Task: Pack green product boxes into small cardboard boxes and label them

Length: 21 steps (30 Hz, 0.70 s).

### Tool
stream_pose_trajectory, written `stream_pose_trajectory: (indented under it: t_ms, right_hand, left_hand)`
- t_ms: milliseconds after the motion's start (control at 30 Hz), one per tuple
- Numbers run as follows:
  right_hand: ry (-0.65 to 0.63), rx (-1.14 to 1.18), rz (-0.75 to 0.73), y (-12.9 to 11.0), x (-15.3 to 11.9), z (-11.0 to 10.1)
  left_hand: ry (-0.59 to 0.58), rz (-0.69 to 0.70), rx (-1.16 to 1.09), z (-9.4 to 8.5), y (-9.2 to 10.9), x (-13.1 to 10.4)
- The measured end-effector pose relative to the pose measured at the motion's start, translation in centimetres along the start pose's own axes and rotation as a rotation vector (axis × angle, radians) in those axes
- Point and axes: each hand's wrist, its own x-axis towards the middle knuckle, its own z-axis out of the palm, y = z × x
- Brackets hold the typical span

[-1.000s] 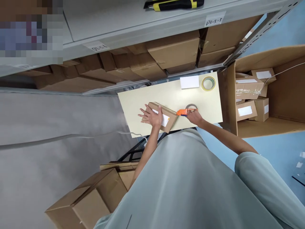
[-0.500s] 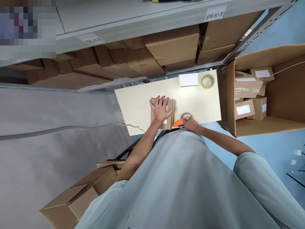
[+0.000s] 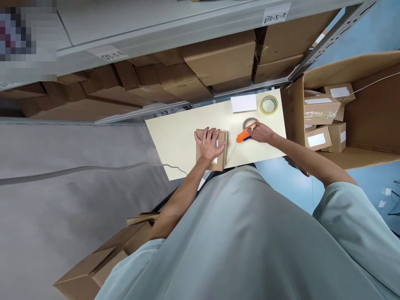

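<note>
Brown parcel box (image 3: 221, 159) sits midway along the tabletop (image 3: 175, 133); a white pad (image 3: 243, 103) and yellow tape roll (image 3: 269, 112) lie near its far edge. I see the left hand (image 3: 208, 146) spread over the box, its grip open; the right hand (image 3: 261, 132) grips an orange tape dispenser (image 3: 242, 136). Beside the tabletop's right end, a big carton (image 3: 371, 121) holds labelled boxes (image 3: 323, 109).

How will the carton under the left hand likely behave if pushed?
The carton probably slides rather than rolls, given its flat sides. Its straight edges suggest fairly stiff cardboard. The left hand on top may steady it.
</note>
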Motion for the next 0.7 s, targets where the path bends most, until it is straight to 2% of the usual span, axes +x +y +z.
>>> stream_pose_trajectory:
  t_ms: [233,467,700]
  right_hand:
    - [-0.01,0.186,0.116,-4.0,3.1,-2.0]
    - [-0.012,0.239,0.197,-5.8,3.0,-0.7]
    - [-0.009,0.293,0.276,-9.0,2.0,0.0]
  left_hand:
    - [-0.014,-0.014,0.016,-0.6,0.5,-0.1]
    - [-0.028,-0.034,0.008,-1.0,1.0,-0.2]
    - [-0.02,-0.025,0.018,-1.0,1.2,-0.2]
